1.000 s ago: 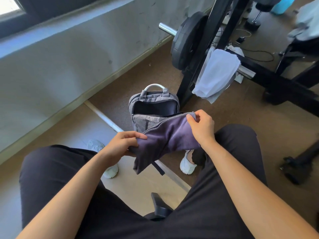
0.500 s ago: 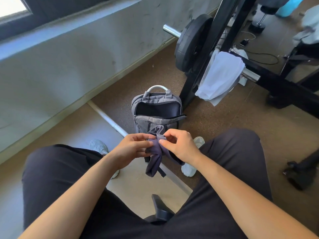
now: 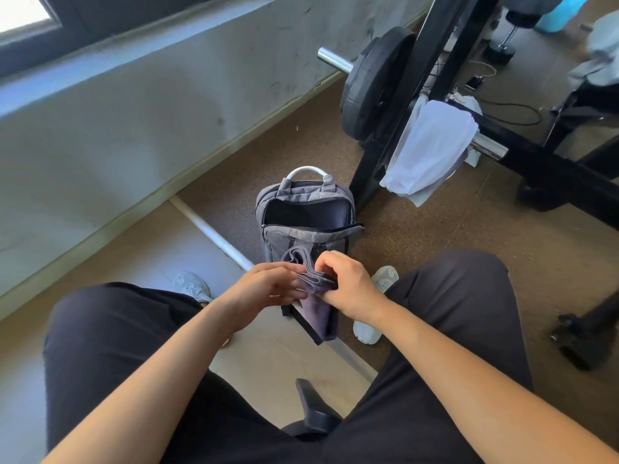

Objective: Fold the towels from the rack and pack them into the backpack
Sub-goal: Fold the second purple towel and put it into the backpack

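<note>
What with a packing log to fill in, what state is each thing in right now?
purple towel: folded narrow, held in the air in front of the backpack
left hand: holds the purple towel
right hand: pinches the purple towel's top fold
backpack: upright on the floor, main compartment unzipped
white towel: unfolded, draped on the rack

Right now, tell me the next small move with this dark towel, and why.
Probably carry the folded purple towel forward and lower it into the grey backpack. The left hand and right hand both pinch its bunched top just in front of the bag, whose main compartment stands unzipped and open.
</note>
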